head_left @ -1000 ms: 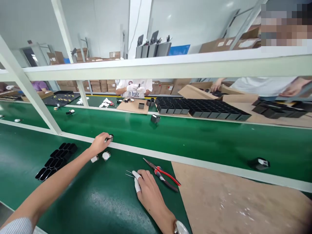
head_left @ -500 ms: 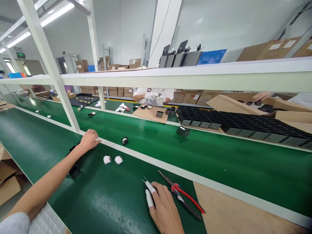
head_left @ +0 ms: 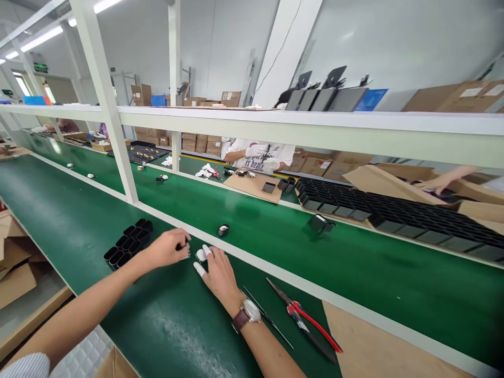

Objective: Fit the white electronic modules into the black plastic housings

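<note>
The left hand (head_left: 166, 249) has its fingers curled in around a small dark piece (head_left: 180, 245). Most of that piece is hidden, so I cannot tell which way it points. The right hand (head_left: 218, 272) has its thumb and first finger, in white covers, spread apart right at a white round part (head_left: 201, 255). That part lies on the green table (head_left: 165, 310), white face up; its top looks round, so no long way shows. Just past both hands runs a white strip (head_left: 275, 270), slanting nearer toward the right. Beside the left arm, black cups (head_left: 128, 244) stand with their oval mouths up. By the right wrist, thin tweezers (head_left: 271, 319) and red pliers (head_left: 293, 308) both point away and to the left. A wide bit of table lies between the two arms
</note>
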`<action>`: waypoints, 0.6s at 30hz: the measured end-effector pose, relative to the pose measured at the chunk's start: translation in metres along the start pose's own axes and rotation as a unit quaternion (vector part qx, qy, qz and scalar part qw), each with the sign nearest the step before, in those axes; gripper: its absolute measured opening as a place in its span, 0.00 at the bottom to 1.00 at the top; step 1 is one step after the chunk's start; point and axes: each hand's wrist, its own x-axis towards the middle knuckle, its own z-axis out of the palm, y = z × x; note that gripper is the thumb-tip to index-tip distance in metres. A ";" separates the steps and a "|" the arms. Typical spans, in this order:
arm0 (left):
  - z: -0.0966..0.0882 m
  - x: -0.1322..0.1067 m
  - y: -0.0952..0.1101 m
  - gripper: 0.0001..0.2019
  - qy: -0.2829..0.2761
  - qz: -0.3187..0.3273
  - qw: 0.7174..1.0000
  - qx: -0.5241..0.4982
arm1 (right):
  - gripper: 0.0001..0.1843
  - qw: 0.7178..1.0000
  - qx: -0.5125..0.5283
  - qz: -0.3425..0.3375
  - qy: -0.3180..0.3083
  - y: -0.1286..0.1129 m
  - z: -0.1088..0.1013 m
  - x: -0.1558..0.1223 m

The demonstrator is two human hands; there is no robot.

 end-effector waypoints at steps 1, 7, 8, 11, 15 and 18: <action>0.004 -0.003 0.012 0.09 -0.010 0.016 1.000 -0.012 | 0.16 1.000 0.005 0.000 -0.004 -0.001 0.004 0.004; 0.005 -0.043 0.033 0.02 -0.058 0.052 0.996 -0.046 | 0.24 0.994 0.081 -0.046 -0.062 0.001 -0.028 -0.044; 0.005 -0.049 0.031 0.04 -0.069 0.052 0.995 -0.046 | 0.27 0.989 0.116 -0.054 -0.078 0.003 -0.040 -0.056; 0.012 -0.059 0.031 0.11 -0.105 0.071 0.991 -0.039 | 0.34 0.977 0.172 -0.045 -0.118 0.006 -0.069 -0.084; 0.036 -0.054 0.042 0.17 -0.111 0.128 0.984 -0.047 | 0.35 0.985 0.124 0.000 -0.122 0.003 -0.081 -0.103; 0.057 -0.046 0.048 0.23 -0.093 0.139 0.984 -0.059 | 0.27 0.994 0.076 0.012 -0.080 -0.002 -0.074 -0.111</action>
